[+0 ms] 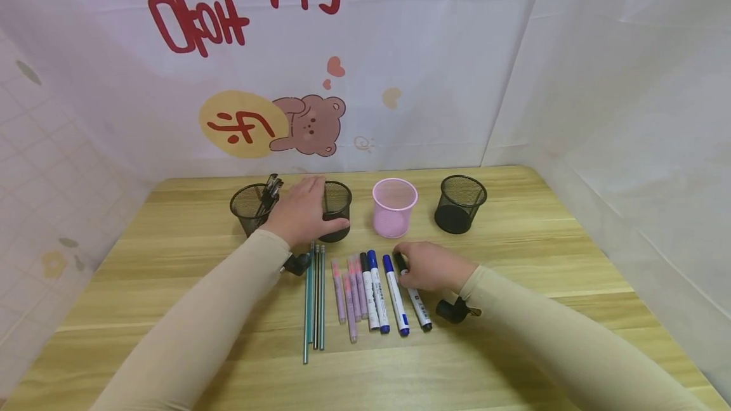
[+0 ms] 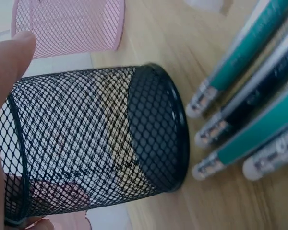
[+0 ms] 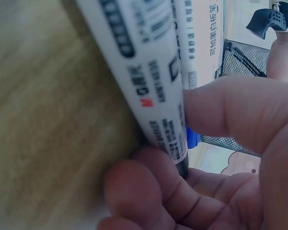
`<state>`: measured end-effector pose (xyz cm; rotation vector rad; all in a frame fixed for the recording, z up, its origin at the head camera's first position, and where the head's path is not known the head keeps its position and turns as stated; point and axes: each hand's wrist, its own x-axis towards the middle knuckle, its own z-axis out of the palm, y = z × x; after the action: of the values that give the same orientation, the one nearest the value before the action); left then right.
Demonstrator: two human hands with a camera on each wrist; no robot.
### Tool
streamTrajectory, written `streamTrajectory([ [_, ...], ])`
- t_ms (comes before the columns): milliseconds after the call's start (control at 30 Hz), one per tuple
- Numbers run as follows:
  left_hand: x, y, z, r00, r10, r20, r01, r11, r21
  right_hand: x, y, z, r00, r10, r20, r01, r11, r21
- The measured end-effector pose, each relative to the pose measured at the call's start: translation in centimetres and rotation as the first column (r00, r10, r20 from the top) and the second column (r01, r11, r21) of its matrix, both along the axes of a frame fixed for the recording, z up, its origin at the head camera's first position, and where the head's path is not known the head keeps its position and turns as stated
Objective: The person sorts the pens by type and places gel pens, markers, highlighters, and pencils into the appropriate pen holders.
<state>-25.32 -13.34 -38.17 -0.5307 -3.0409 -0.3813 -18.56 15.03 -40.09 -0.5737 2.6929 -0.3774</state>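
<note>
My right grip (image 1: 429,266) pinches the black marker (image 1: 419,307), front-right of the pink cup (image 1: 393,217). Left grip (image 1: 302,211) spans the black cup (image 2: 86,139) just left of it; clasp: cannot tell. Step, I judge: pick-up; next calls for lifting clear of the blue marker (image 1: 396,295).

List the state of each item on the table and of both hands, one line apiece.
Leftmost black cup: upright, pens inside
Second black cup: upright, nothing visible inside
Pink cup: upright, nothing visible inside
Rightmost black cup: upright, nothing visible inside
Pencils: lying
Lilac pens: lying
Blue markers: lying, capped
Left black marker: lying, capped
Right black marker: pinched
Left hand: at second cup's rim
Right hand: pinching right black marker
</note>
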Motion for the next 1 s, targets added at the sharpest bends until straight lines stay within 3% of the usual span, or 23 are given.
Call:
streamTrajectory([
  [1000, 0.25, 0.30, -0.53, 0.999, 0.031, -0.017, -0.030, 0.999, 0.020, 0.00, -0.15, -0.05, 0.999, -0.048, -0.001, 0.048, 0.998, -0.031],
])
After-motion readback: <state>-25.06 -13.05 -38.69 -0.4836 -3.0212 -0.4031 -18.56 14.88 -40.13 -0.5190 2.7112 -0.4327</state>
